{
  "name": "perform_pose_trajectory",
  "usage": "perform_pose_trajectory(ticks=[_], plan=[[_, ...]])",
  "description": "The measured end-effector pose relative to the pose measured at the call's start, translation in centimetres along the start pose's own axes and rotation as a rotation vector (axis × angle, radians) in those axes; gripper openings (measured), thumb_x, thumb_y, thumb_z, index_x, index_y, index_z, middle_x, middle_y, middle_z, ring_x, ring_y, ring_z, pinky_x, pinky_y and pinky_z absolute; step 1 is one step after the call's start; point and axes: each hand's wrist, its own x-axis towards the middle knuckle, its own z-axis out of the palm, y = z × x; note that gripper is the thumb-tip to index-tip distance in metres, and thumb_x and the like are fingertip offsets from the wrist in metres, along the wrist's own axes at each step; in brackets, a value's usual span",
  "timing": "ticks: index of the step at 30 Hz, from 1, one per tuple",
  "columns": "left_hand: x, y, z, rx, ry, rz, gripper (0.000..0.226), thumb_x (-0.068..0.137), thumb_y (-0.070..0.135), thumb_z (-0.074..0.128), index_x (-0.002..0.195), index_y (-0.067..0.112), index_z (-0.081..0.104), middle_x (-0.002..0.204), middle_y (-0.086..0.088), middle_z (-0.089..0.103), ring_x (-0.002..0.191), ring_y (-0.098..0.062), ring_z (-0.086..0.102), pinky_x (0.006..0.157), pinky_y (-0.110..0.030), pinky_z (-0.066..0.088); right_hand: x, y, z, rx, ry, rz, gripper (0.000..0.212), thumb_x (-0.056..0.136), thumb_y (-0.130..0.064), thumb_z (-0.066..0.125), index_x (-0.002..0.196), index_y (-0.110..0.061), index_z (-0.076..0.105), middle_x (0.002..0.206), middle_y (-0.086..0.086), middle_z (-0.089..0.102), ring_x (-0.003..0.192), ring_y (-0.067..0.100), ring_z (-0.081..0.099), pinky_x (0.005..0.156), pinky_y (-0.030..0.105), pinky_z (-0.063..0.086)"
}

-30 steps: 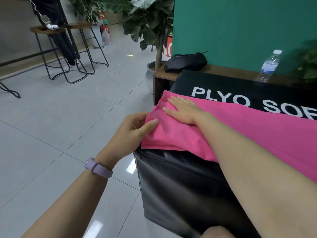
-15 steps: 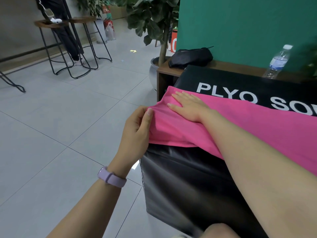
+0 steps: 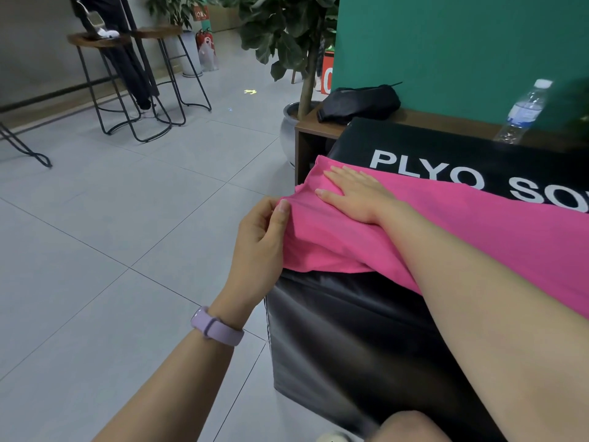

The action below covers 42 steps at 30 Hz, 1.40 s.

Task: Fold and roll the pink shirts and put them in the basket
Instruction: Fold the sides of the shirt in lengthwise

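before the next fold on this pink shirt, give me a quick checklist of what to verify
1. Left hand has a grip on the pink shirt edge: ok.
2. Right hand lies flat on the shirt, pinning it: ok.
3. Shirt rests on the black plyo box: ok, one end overhangs.
4. Cloth smooth by the left hand: not ok, bunched.
5. Basket within reach: cannot tell, not in view.
6. Water bottle away from the shirt: ok.

The pink shirt (image 3: 462, 237) lay across the black box (image 3: 366, 339). The right hand (image 3: 357, 193) pressed flat on it. The left hand (image 3: 261, 234) pinched its edge at the box's corner.
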Motion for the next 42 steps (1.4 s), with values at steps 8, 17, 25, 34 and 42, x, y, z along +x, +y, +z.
perform_pose_trajectory(ticks=[8,17,25,34,42], plan=[[-1.7,-0.5,-1.0,-0.054,0.052,-0.118,0.015,0.096,0.033,0.067,0.089,0.023,0.076,0.091,-0.003,0.063,0.078,-0.006,0.055,0.072,-0.027,0.044,0.0,0.1,0.2,0.007,0.013,0.003,0.082,0.095,-0.077,0.020,0.162,-0.031,0.015,0.169,-0.009,0.009,0.156,0.011,0.004,0.127,0.039,0.004],[-5.6,-1.1,-0.9,0.070,0.080,-0.133,0.028,0.092,0.028,0.072,0.117,0.037,0.062,0.083,0.005,0.071,0.075,-0.013,0.064,0.066,-0.018,0.046,0.2,0.1,0.2,0.004,0.016,0.006,0.082,0.095,-0.077,0.022,0.162,-0.030,0.017,0.169,-0.008,0.010,0.156,0.011,0.005,0.127,0.039,0.005],[-4.5,-0.1,-2.0,-0.226,-0.201,-0.098,0.031,0.102,0.005,0.053,0.133,0.010,0.055,0.110,-0.015,0.072,0.099,-0.018,0.069,0.088,-0.028,0.055,0.1,0.1,0.1,-0.001,0.007,0.016,0.082,0.095,-0.077,0.022,0.162,-0.031,0.017,0.169,-0.009,0.010,0.155,0.011,0.005,0.126,0.039,0.005],[-3.9,-1.7,-4.0,-0.252,-0.197,-0.064,0.042,0.097,0.018,0.062,0.139,0.022,0.056,0.099,-0.008,0.068,0.093,-0.013,0.062,0.088,-0.020,0.049,0.1,0.2,0.1,-0.005,0.011,0.012,0.081,0.094,-0.077,0.022,0.161,-0.031,0.018,0.169,-0.008,0.012,0.156,0.012,0.007,0.126,0.039,0.007],[-4.5,-4.0,-3.8,-0.033,-0.015,-0.039,0.029,0.091,0.033,0.070,0.120,0.030,0.065,0.066,0.006,0.057,0.062,-0.009,0.050,0.065,-0.020,0.045,0.1,0.4,0.2,-0.001,0.022,0.004,0.083,0.094,-0.078,0.023,0.161,-0.030,0.019,0.169,-0.007,0.013,0.156,0.014,0.009,0.126,0.040,0.009]])
